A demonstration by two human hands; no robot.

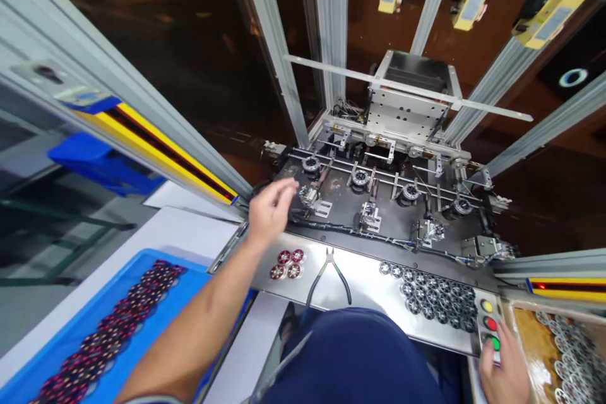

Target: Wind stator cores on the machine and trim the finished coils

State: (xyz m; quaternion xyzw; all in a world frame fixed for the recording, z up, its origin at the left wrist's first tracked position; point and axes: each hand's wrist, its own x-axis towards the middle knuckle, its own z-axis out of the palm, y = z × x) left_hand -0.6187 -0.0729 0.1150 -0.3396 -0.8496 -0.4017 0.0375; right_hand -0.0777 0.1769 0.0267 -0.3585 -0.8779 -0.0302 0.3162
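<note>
My left hand reaches forward over the edge of the black machine bed, its fingers loosely curled and apart, with nothing visible in them. It hovers near the leftmost fixture and a small clamp. Several wound copper stators lie on the steel shelf just below that hand. My right hand rests at the button panel, its fingers on or beside the green button; red and yellow buttons sit above it.
Black-handled pliers lie on the steel shelf. A cluster of bare black stator cores fills its right part. A blue tray of wound stators is at lower left. Silver parts lie in a box at right. Yellow light-curtain bars flank the opening.
</note>
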